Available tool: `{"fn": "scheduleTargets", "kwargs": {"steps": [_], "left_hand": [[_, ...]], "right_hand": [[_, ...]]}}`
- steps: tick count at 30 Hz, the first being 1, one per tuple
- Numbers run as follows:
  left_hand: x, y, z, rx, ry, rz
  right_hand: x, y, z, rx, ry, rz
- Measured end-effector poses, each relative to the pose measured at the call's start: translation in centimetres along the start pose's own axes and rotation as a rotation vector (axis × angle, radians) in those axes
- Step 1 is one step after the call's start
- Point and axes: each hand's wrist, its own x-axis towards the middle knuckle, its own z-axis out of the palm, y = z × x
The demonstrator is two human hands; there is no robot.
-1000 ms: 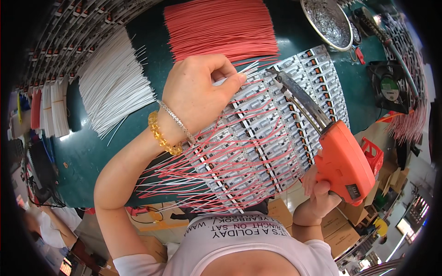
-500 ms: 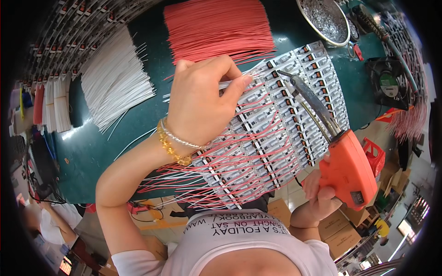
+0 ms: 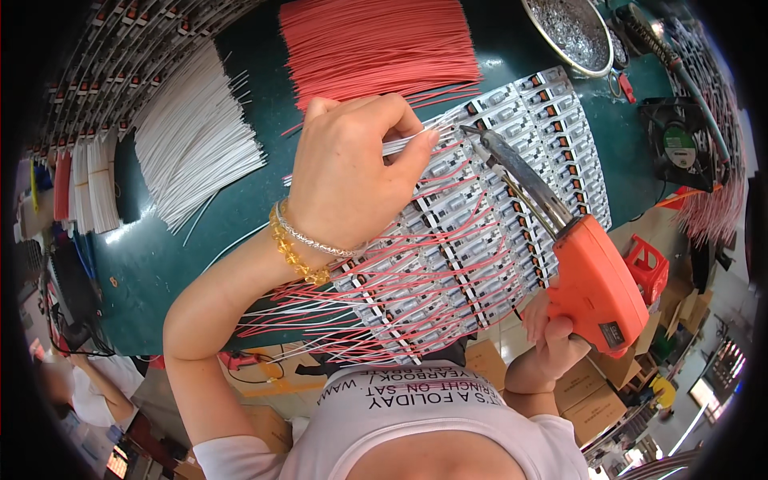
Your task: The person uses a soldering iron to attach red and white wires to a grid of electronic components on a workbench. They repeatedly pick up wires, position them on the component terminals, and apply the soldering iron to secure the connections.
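Observation:
My left hand (image 3: 352, 172) is closed in a pinch on several white wires (image 3: 400, 144), their tips lying over the panel of small circuit boards (image 3: 488, 280). Rows of silvery parts cover the panel, and red and white wires (image 3: 320, 320) trail off its near left side. In my right hand (image 3: 554, 340) is an orange soldering gun (image 3: 600, 280), gripped by its lower end. The gun's dark metal tip reaches left over the boards, close to the ends of the white wires. Whether the tip touches a board I cannot tell.
A bundle of red wires (image 3: 376, 48) lies at the back, with loose white wires (image 3: 192, 136) to its left. At the back right are a bowl of metal scraps (image 3: 568, 36), a handled tool (image 3: 680, 72) and a black fan (image 3: 680, 144). More boards (image 3: 120, 64) stand far left.
The soldering gun has shifted left and slightly toward the wires, bringing its tip nearer my left fingertips. My left hand keeps its pinch on the white wires.

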Motion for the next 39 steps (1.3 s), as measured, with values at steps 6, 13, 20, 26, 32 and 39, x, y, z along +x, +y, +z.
{"fn": "scheduleTargets", "kwargs": {"steps": [6,13,20,26,32,39], "left_hand": [[0.0,-0.1,-0.1,0.019,-0.001,0.009],[0.1,0.0,-0.1,0.026,0.001,0.012],[0.0,0.1,-0.1,0.043,0.001,0.02],[-0.3,0.4,0.3,0.042,0.008,-0.012],[-1.0,0.5,0.8,0.161,0.062,0.15],[-1.1,0.6,1.1,0.211,0.083,0.197]], "right_hand": [[-0.6,1.0,-1.3,-0.194,-0.05,-0.048],[-0.5,1.1,-1.1,-0.128,0.027,-0.105],[-0.8,1.0,-1.2,-0.096,0.035,-0.063],[-1.0,-0.3,-0.6,-0.006,0.075,0.013],[-1.4,1.0,-1.7,-0.035,-0.005,-0.063],[-1.5,1.4,-1.7,-0.049,-0.025,-0.048]]}}
